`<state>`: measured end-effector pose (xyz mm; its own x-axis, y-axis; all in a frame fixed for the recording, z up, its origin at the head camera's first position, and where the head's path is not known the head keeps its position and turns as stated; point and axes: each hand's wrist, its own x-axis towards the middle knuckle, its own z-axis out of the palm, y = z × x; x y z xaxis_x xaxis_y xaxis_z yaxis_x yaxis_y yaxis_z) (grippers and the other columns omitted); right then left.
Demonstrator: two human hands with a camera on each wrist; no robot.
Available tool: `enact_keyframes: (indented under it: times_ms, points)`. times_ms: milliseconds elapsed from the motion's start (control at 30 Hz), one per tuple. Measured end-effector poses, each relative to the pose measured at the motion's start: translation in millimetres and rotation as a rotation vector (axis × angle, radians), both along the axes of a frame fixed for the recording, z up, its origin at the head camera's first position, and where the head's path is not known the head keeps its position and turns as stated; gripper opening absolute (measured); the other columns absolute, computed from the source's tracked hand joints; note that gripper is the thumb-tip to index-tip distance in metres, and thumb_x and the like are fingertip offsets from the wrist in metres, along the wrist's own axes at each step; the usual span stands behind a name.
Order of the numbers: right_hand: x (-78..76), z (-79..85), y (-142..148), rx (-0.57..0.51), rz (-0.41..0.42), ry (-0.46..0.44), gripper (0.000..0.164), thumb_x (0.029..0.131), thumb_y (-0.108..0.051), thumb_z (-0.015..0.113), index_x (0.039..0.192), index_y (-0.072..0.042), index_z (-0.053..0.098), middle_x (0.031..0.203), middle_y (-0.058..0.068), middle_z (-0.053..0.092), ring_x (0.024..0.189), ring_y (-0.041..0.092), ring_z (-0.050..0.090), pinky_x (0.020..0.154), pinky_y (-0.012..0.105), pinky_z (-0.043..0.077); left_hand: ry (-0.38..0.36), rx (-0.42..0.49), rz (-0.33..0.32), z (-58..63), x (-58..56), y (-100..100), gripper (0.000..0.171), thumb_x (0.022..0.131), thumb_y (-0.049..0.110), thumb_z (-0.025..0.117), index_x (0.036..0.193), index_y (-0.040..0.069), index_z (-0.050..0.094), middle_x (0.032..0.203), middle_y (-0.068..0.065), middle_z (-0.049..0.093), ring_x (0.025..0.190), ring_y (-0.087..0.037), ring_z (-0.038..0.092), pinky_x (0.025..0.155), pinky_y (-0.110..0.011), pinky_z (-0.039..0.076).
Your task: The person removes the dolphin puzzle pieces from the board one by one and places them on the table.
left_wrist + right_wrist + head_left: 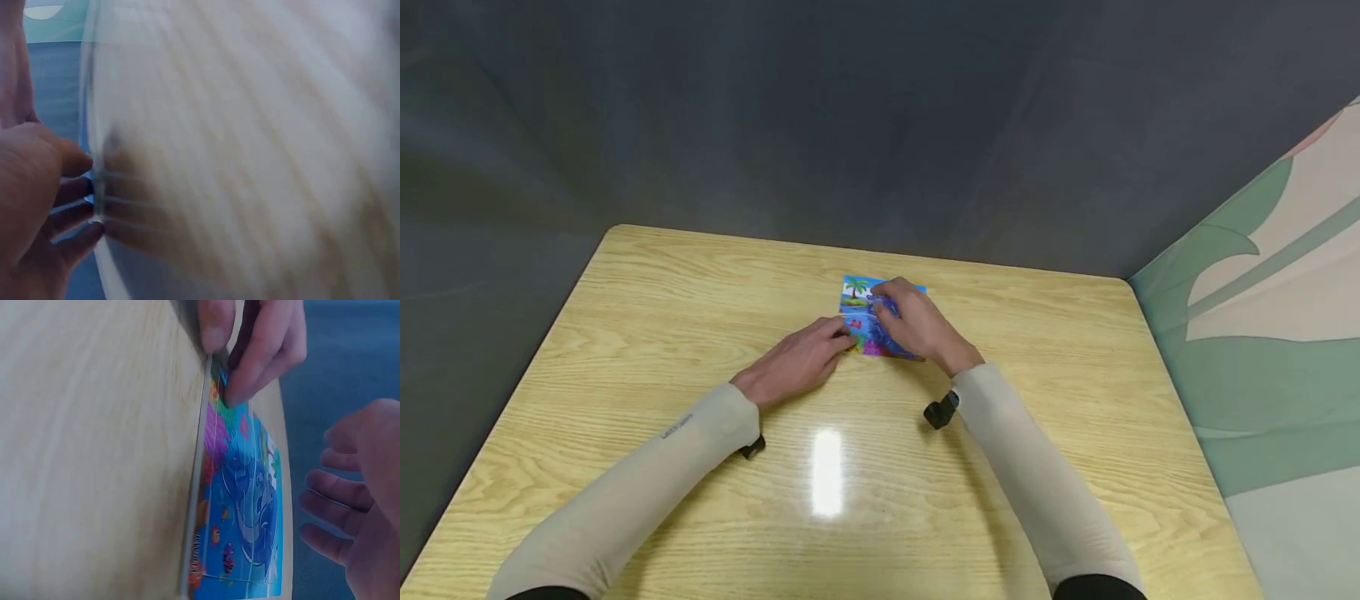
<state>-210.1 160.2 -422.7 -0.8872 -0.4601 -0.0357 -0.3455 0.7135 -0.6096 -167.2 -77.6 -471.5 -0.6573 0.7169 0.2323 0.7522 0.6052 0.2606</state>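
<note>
Sleeves, board (one corner) in left fingers

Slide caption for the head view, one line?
Left hand at the edge of a colorful picture board on a table, right hand over the board.

A wood-grained counter is showing pale yellow, a white reflection glaring on its surface. Behind the counter and along its left side, dark cloth is hanging; right of the counter, a leaf-patterned green-and-cream sheet is hanging.
</note>
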Motion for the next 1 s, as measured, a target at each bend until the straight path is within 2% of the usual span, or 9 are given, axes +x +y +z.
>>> enact_keyframes:
  times_ms: [267, 400, 533, 667, 800, 1000]
  points:
    - [-30.0, -4.5, -16.0, 0.23, -0.001, 0.068, 0.042, 0.108, -0.022, 0.062, 0.147, -0.006, 0.061, 0.149, 0.016, 0.06, 0.139, 0.037, 0.058, 0.117, 0.053, 0.049, -0.128, -0.021, 0.045, 9.0, 7.2, -1.0, 0.036, 0.111, 0.016, 0.054, 0.142, 0.002, 0.065, 0.158, -0.026, 0.05, 0.145, -0.039, 0.054, 0.118, -0.051, 0.049]
    - [-39.8, -11.6, -26.9, 0.283, -0.013, 0.084, 0.041, 0.106, -0.024, 0.066, 0.144, -0.008, 0.065, 0.144, 0.015, 0.062, 0.135, 0.037, 0.059, 0.115, 0.053, 0.049, -0.135, -0.043, 0.091, 8.7, 3.4, 4.4, 0.037, 0.113, 0.02, 0.052, 0.142, 0.003, 0.064, 0.147, -0.02, 0.057, 0.129, -0.033, 0.06, 0.109, -0.048, 0.053]
    - [-45.5, -17.7, -36.2, 0.343, -0.005, 0.102, 0.042, 0.105, -0.027, 0.068, 0.144, -0.009, 0.065, 0.145, 0.014, 0.061, 0.135, 0.036, 0.057, 0.115, 0.052, 0.049, -0.108, -0.058, 0.139, 7.5, -1.4, 10.4, 0.037, 0.112, 0.022, 0.054, 0.142, 0.002, 0.064, 0.13, -0.015, 0.058, 0.106, -0.028, 0.056, 0.091, -0.043, 0.053]
    - [-48.6, -18.8, -40.3, 0.378, 0.014, 0.109, 0.046, 0.106, -0.029, 0.067, 0.148, -0.01, 0.062, 0.15, 0.013, 0.057, 0.138, 0.036, 0.055, 0.115, 0.05, 0.049, -0.159, -0.041, 0.21, 6.3, -3.1, 13.3, 0.037, 0.112, 0.025, 0.057, 0.141, 0.004, 0.066, 0.14, -0.018, 0.055, 0.118, -0.033, 0.056, 0.099, -0.047, 0.054]
    - [-51.6, -14.7, -40.9, 0.393, 0.034, 0.082, 0.049, 0.107, -0.028, 0.067, 0.151, -0.01, 0.059, 0.149, 0.014, 0.055, 0.137, 0.036, 0.054, 0.114, 0.05, 0.05, -0.207, -0.033, 0.269, 5.5, -3.6, 13.8, 0.04, 0.112, 0.03, 0.058, 0.144, 0.008, 0.066, 0.152, -0.018, 0.051, 0.136, -0.035, 0.053, 0.111, -0.055, 0.05]
    - [-57.7, -7.6, -39.1, 0.404, 0.055, -0.033, 0.051, 0.107, -0.026, 0.066, 0.154, -0.01, 0.056, 0.147, 0.016, 0.053, 0.136, 0.036, 0.054, 0.113, 0.049, 0.05, -0.196, -0.027, 0.267, 4.9, -4.2, 16.0, 0.04, 0.111, 0.031, 0.058, 0.144, 0.01, 0.067, 0.15, -0.016, 0.054, 0.135, -0.035, 0.056, 0.113, -0.057, 0.049]
